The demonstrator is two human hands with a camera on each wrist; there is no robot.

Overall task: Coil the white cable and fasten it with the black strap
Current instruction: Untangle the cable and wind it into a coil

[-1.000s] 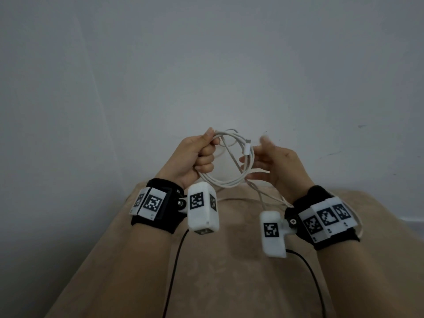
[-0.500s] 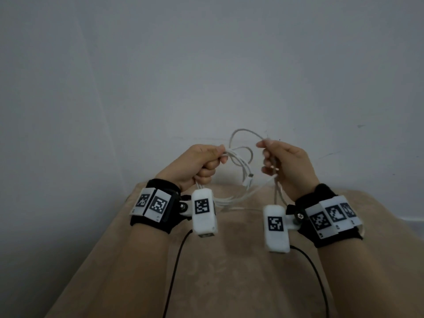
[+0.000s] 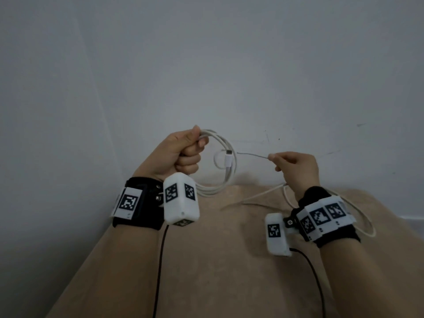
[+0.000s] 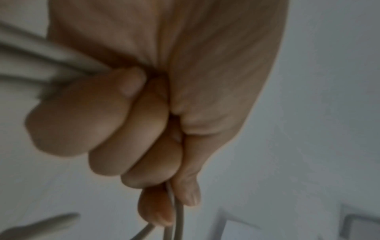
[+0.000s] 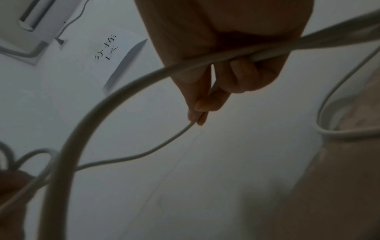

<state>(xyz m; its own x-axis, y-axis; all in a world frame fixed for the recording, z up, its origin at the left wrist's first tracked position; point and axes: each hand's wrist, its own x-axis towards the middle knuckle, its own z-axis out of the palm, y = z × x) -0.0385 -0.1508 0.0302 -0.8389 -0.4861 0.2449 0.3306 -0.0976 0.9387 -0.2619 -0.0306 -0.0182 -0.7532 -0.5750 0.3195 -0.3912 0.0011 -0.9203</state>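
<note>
The left hand point(image 3: 183, 152) is fisted around the coiled loops of the white cable point(image 3: 226, 173), which hang just to its right. The right hand point(image 3: 296, 167) pinches a loose strand between fingertips point(image 5: 200, 112); the slack trails down onto the tan cloth point(image 3: 229, 260).

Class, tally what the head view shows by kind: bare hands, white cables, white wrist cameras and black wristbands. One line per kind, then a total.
Bare hands: 2 (left hand, right hand)
White cable: 1
White wrist cameras: 2 ()
Black wristbands: 2 ()
Total: 7
</note>
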